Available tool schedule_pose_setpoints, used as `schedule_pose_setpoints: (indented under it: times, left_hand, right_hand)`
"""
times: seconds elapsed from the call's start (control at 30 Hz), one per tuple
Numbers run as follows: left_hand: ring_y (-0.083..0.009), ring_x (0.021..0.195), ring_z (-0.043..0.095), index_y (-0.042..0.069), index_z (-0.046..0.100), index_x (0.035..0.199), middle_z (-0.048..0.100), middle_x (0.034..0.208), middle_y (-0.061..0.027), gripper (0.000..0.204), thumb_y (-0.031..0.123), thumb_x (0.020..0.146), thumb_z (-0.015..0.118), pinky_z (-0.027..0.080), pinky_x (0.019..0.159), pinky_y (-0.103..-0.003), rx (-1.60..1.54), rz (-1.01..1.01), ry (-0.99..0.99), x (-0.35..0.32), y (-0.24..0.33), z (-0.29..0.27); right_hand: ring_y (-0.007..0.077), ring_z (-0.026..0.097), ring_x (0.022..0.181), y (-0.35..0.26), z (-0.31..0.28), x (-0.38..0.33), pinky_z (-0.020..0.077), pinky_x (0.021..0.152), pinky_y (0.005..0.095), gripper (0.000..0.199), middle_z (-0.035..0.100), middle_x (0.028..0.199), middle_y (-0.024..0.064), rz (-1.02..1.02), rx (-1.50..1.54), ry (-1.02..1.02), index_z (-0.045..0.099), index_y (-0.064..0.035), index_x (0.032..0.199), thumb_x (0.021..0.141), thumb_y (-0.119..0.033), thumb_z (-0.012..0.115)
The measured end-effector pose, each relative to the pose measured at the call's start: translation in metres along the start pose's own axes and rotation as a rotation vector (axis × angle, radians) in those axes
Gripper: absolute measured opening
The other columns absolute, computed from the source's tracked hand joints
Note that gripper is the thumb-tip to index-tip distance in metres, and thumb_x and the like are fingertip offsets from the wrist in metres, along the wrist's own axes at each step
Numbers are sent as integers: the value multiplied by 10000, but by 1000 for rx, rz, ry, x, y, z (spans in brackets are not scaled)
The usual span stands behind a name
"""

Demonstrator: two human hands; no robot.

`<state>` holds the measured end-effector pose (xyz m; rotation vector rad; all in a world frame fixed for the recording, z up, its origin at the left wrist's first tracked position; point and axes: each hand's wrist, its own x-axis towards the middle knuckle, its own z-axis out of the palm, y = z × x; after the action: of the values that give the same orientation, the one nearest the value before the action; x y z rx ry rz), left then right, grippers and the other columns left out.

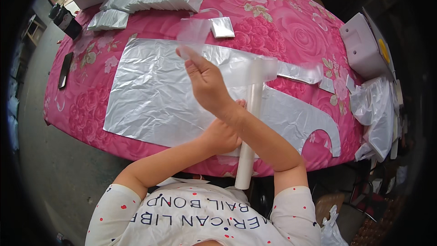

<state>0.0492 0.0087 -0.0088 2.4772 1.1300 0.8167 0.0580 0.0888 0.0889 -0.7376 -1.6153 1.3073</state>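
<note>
A large silver-white plastic carrier bag [150, 86] lies flat across the table, its curved handle end to the right. Over it, a long translucent plastic roll [248, 155] stretches toward my body, past the table edge. My left hand [223, 135] rests low on the bag, fingers stretched alongside the roll and partly hidden beneath my right forearm. Crossing above it, my right hand [204, 79] is closed on a thin piece of clear plastic film [193, 32]. A blurred translucent strip [246, 73] runs between that hand and the roll's far end.
Rows of folded white packets [159, 0] line the far left. A small silver packet [222, 27] lies beyond the bag. A phone [65, 70] and dark bottle [66, 22] are at left. A white foam box [364, 43] and crumpled plastic bags [375, 114] occupy the right edge.
</note>
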Motion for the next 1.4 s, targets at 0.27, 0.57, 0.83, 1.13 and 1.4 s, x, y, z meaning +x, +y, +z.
schedule_pose_setpoints:
  times: [0.27, 0.57, 0.83, 1.13, 1.4]
  left_hand:
    - [-356, 1354, 217, -112, 295, 1330, 251, 1427, -254, 573, 220, 868, 358, 176, 1102, -450, 247, -12, -111, 2, -3, 12]
    - [-284, 1335, 267, -108, 269, 1336, 278, 1412, -227, 601, 226, 875, 462, 217, 1095, -386, -560, -208, 168, 16, -28, -24]
    - [-272, 1330, 270, -114, 217, 1350, 270, 1415, -221, 721, 466, 937, 328, 224, 1102, -361, -1798, -916, 236, 103, -49, -31]
    - [-229, 1142, 486, -37, 401, 1236, 498, 1221, -166, 578, 457, 953, 302, 387, 972, -340, -1461, -894, 465, 54, -78, -97]
    - [-210, 1117, 505, -6, 403, 1264, 521, 1210, -151, 568, 460, 962, 284, 388, 945, -318, -1087, -865, 683, -105, -112, -186]
  right_hand:
    - [387, 300, 1303, 63, 127, 7, 180, 1075, 471, 426, 433, 1335, 203, 58, -316, -208, 433, 11, 1295, 929, -207, 437]
    - [360, 390, 1256, -18, -38, -81, 322, 1020, 426, 406, 512, 1264, 165, -301, -539, -112, 523, -12, 1216, 887, -249, 530]
    - [333, 394, 1260, 3, -144, -146, 325, 1025, 428, 443, 465, 1320, 152, -50, -856, -154, 509, -27, 1236, 864, -261, 562]
    - [298, 249, 1344, 22, -66, -92, 182, 1097, 430, 547, 374, 1404, 109, -210, -1027, -490, 436, -56, 1315, 911, -422, 390]
    - [287, 359, 1284, 10, 47, -34, 254, 1076, 441, 503, 498, 1278, 123, -449, -622, -796, 505, -42, 1223, 885, -414, 490]
